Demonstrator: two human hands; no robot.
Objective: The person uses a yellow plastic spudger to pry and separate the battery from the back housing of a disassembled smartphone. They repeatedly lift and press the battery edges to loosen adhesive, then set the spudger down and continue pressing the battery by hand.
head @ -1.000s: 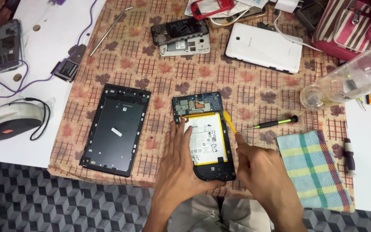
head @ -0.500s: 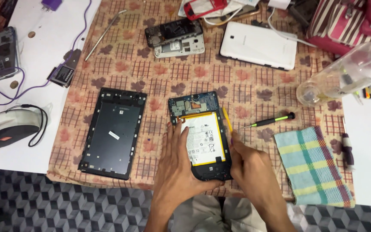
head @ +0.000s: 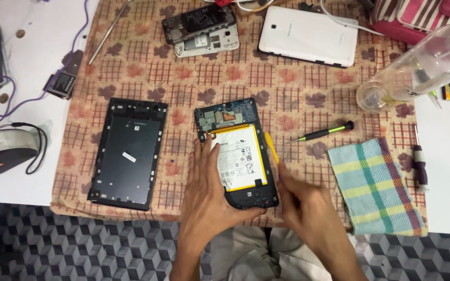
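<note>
An opened tablet body (head: 235, 117) with a white battery (head: 240, 158) and bare circuit board lies on the patterned cloth (head: 287, 93). My left hand (head: 209, 200) lies flat on its left and lower edge, fingers spread against the battery. My right hand (head: 305, 208) is at its lower right corner, blurred, fingers curled close to a yellow pry tool (head: 272, 148) that runs along the tablet's right side. I cannot tell whether those fingers grip the tool.
A black tablet frame (head: 128, 153) lies to the left. A screwdriver (head: 321, 133) and checked cloth (head: 376, 184) sit to the right, a plastic bottle (head: 417, 65) beyond. A white tablet (head: 308, 34), a dismantled phone (head: 201, 28) and a speaker (head: 1, 151) are also on the table.
My right hand has shifted slightly down and right along the tablet's edge. My left hand stays pressed on the tablet. The view has drifted a little.
</note>
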